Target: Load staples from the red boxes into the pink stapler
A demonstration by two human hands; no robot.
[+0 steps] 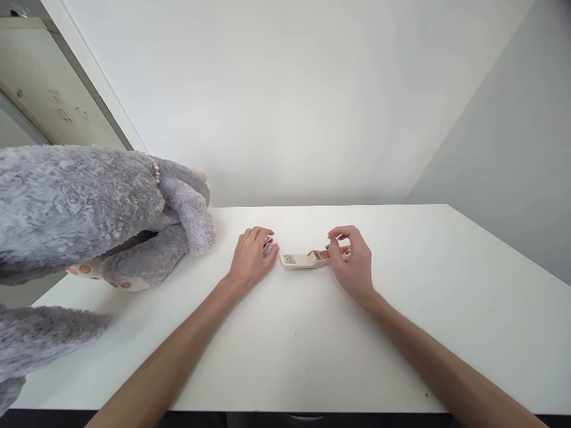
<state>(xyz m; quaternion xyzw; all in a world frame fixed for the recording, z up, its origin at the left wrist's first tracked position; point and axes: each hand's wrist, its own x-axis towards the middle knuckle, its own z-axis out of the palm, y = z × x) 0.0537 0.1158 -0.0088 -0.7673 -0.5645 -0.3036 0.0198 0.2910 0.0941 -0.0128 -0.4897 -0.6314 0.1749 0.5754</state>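
A long, narrow cream-coloured holder (300,260) lies on the white table between my hands. It bears a black-and-white square code at its left end, and a reddish inner part shows toward the right. My right hand (354,258) is over that right end, thumb and index finger pinched together. A small dark bit shows at those fingertips, too small to name. My left hand (253,255) rests on the table, fingers curled round a small red-and-white packet (267,245), mostly hidden by the hand.
A large grey plush toy (89,202) with a beaded necklace takes up the table's left side. The white table (303,356) runs back to a pale wall (285,107). A light cabinet panel (57,83) stands at the upper left.
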